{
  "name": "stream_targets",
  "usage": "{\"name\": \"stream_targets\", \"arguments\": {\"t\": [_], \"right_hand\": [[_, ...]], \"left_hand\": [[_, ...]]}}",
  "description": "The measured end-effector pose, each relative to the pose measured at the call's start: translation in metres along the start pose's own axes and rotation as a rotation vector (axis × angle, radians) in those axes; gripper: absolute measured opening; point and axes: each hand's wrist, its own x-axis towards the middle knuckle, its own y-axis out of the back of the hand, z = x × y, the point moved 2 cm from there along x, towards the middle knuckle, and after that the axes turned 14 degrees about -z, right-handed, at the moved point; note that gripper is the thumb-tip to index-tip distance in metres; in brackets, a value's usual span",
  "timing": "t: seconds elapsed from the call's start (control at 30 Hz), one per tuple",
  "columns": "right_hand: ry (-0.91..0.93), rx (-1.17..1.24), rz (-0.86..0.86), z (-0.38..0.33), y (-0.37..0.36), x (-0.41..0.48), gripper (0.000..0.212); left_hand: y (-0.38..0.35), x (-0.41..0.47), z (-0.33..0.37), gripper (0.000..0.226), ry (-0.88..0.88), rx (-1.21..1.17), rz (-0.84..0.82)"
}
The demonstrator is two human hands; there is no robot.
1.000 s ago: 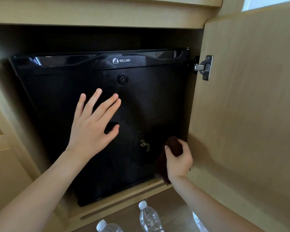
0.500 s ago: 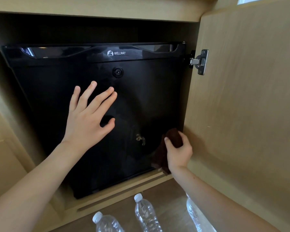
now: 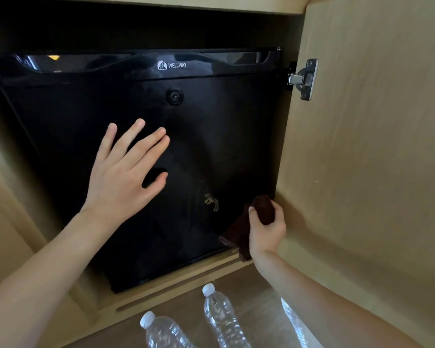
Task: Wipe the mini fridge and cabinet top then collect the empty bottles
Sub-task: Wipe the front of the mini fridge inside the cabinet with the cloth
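Observation:
A black mini fridge [image 3: 224, 136] with a white logo sits inside a wooden cabinet. My left hand [image 3: 122, 179] rests flat on the fridge door, fingers spread. My right hand [image 3: 266, 229] grips a bunched dark brown cloth [image 3: 261, 209] against the door's lower right corner. A pale smudge [image 3: 211, 202] marks the door just left of the cloth. Three clear plastic bottles stand on the floor below: one at the left [image 3: 161, 332], one in the middle [image 3: 221, 320], and one [image 3: 295, 322] partly hidden behind my right forearm.
The cabinet door [image 3: 374, 159] stands open on the right, held by a metal hinge [image 3: 304, 79]. A wooden ledge [image 3: 176, 285] runs under the fridge. The cabinet's top edge [image 3: 211, 3] overhangs the fridge.
The view has dropped slightly, showing more of the bottles. My right hand with the cloth has crept a little up the door's right edge. The left hand stays pressed on the door.

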Motion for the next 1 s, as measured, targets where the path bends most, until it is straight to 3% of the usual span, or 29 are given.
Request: {"name": "stream_targets", "arguments": {"t": [0.27, 0.47, 0.63, 0.83, 1.0], "right_hand": [[-0.303, -0.129, -0.182, 0.054, 0.005, -0.017, 0.030], [-0.078, 0.020, -0.047, 0.019, -0.016, -0.017, 0.034], [-0.117, -0.055, -0.104, 0.031, -0.022, -0.028, 0.035], [0.113, 0.028, -0.174, -0.034, -0.029, -0.018, 0.038], [0.094, -0.090, -0.182, -0.026, -0.030, -0.041, 0.041]], "left_hand": [[-0.006, -0.007, 0.000, 0.052, 0.003, -0.009, 0.028], [-0.009, -0.007, -0.001, 0.051, 0.000, -0.006, 0.042], [-0.010, -0.007, 0.001, 0.051, 0.010, -0.002, 0.057], [-0.009, -0.006, 0.001, 0.050, 0.019, -0.005, 0.045], [-0.005, -0.006, 0.003, 0.053, 0.033, -0.018, 0.026]]}}
